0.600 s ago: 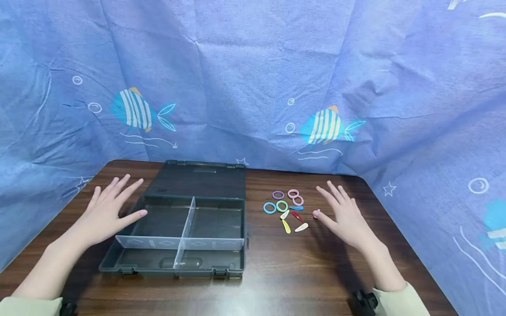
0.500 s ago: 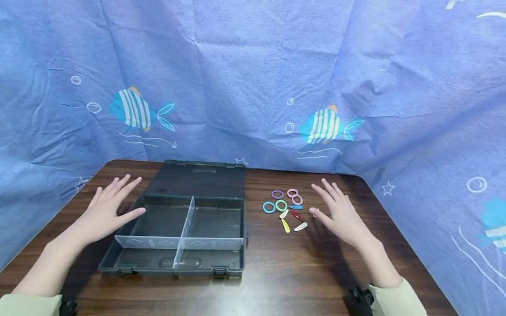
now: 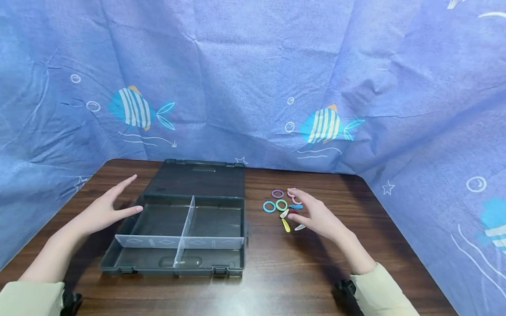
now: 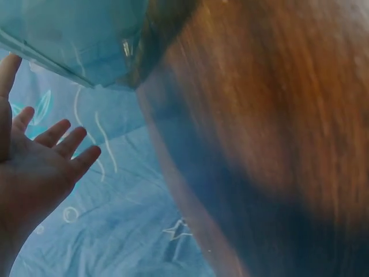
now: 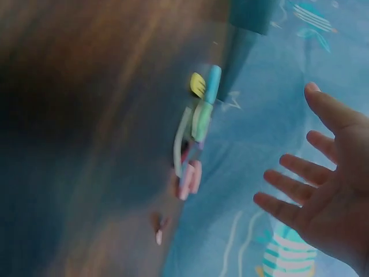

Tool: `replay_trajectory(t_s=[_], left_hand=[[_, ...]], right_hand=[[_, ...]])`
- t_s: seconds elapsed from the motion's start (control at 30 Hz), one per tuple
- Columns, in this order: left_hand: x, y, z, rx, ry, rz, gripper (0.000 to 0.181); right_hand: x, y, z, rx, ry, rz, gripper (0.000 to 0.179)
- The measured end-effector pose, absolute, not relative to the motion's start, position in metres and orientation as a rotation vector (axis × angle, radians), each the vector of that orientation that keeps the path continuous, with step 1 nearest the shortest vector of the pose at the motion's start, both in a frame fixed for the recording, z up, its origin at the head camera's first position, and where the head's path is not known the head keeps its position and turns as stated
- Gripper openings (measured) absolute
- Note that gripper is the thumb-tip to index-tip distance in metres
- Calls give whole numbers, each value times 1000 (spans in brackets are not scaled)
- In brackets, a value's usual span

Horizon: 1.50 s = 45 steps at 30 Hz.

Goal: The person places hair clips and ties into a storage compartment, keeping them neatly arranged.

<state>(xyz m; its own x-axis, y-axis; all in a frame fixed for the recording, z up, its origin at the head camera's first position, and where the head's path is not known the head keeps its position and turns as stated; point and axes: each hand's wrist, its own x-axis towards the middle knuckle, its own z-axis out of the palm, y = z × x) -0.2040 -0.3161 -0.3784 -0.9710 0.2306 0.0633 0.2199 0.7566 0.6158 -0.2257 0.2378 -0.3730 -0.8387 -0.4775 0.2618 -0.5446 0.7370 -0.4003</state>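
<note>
My left hand (image 3: 99,215) hovers at the left side of a dark see-through organizer box (image 3: 112,259), thumb spread from the straight fingers, holding nothing. The box lies with its lid (image 3: 197,180) folded back. My right hand (image 3: 320,217) hangs over the right part of a small group of hair ties and snap clips, its fingers extended. A purple hair tie (image 3: 277,190), a blue snap clip (image 3: 295,206), a yellow snap clip (image 3: 286,225) and a white snap clip (image 3: 300,227) show beside it. The hand covers part of the pink ties and the red clip. The right wrist view shows its palm (image 5: 340,184) empty.
Clear dividers (image 3: 154,242) split the box into several compartments. A small pinkish piece (image 5: 159,235) lies apart from the group on the wooden table (image 3: 284,272). A blue fish-print cloth (image 3: 245,87) hangs behind the table. Black straps sit at both wrists.
My right hand has moved left, from beside the hair ties and clips to over them. My left hand has turned, its fingers now lined up close together, staying beside the box.
</note>
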Motion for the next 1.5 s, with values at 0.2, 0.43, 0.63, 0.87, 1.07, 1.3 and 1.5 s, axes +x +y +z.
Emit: replay_trajectory(t_s=[0.2, 0.43, 0.63, 0.87, 1.07, 1.3, 1.5], left_hand=[[-206, -324, -384, 374, 2856, 1092, 91], [-209, -330, -391, 390, 2763, 1160, 83], [-210, -336, -396, 398, 2692, 1163, 75], [-214, -344, -402, 404, 2623, 1228, 65], [-217, -348, -407, 418, 2417, 1474, 64], [-221, -349, -407, 351, 2267, 1553, 65], [-220, -348, -403, 331, 2252, 1528, 69]], right_hand=[[-231, 229, -388, 916, -2752, 679, 68], [-243, 222, -393, 991, -2758, 712, 61], [-259, 211, -398, 1144, -2749, 685, 52], [-276, 200, -407, 1263, -2758, 682, 37], [-286, 197, -408, 1287, -2777, 629, 27], [-297, 194, -413, 1315, -2746, 616, 17], [-301, 193, -415, 1330, -2771, 647, 15]])
